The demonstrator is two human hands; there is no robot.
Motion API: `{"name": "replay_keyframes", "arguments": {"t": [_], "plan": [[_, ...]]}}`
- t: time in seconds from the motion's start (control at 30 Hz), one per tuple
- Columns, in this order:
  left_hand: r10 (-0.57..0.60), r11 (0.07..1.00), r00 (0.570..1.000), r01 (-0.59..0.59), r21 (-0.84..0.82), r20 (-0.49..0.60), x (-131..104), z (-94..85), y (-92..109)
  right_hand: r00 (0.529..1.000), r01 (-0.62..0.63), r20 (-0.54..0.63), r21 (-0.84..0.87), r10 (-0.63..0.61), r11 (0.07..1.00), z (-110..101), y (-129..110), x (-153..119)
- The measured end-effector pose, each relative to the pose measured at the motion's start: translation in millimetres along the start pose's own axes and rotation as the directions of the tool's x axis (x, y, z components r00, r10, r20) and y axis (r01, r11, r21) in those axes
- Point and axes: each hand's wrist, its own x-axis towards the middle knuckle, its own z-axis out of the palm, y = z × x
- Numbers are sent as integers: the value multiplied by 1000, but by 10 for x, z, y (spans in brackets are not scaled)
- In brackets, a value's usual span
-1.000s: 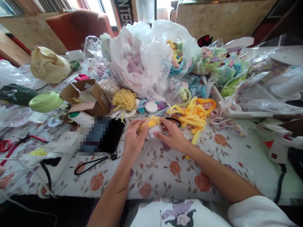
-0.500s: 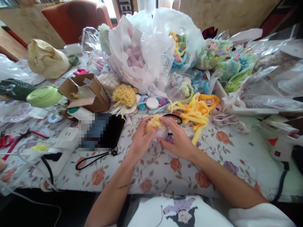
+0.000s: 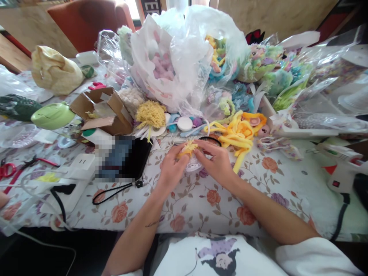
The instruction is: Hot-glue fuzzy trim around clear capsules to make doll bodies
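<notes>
Both my hands meet over the table in front of me. Between them is a small fluffy yellow piece (image 3: 188, 148), its exact kind too small to make out. My left hand (image 3: 174, 165) pinches it from the left, thumb and fingers closed. My right hand (image 3: 214, 158) closes on its right side with thumb and forefinger. Below the yellow piece sits a round, whitish translucent thing (image 3: 194, 165), partly hidden by my fingers. Behind my right hand lies a black loop (image 3: 212, 138). A heap of yellow plush strips (image 3: 240, 130) is just beyond it.
Left of my hands lie a dark tablet-like device (image 3: 140, 159) with a black strap, and a white power strip (image 3: 67, 191) with cables. An open cardboard box (image 3: 105, 111) and bulky plastic bags (image 3: 186, 65) stand behind. A hot glue gun (image 3: 342, 165) is at the right.
My right hand's thumb and fingers have moved left and up from the side of the whitish thing, closing on the yellow piece. My left hand keeps its hold.
</notes>
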Motion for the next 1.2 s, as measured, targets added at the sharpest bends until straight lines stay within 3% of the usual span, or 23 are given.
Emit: {"name": "replay_keyframes", "arguments": {"t": [0.2, 0.43, 0.7, 0.97, 1.2], "plan": [[-26, 999, 999, 27, -31, 30, 9, -4, -8, 995, -100, 2, 35, 100, 994, 26, 45, 65], [-46, 998, 999, 45, 43, 6, 9, -13, 78, 999, -30, -11, 20, 30, 999, 53, 34, 27], [-136, 983, 990, 139, 119, -33, 11, -29, 80, 999, -48, -22, 20, 48, 999, 73, 28, 10], [-86, 994, 996, 89, -65, 39, 24, -38, 84, 992, -129, 20, 5, 128, 992, 16, -23, 14], [-97, 994, 994, 99, -39, 54, 23, -54, 81, 989, -130, 61, -54, 133, 990, -8, -95, 22]]}}
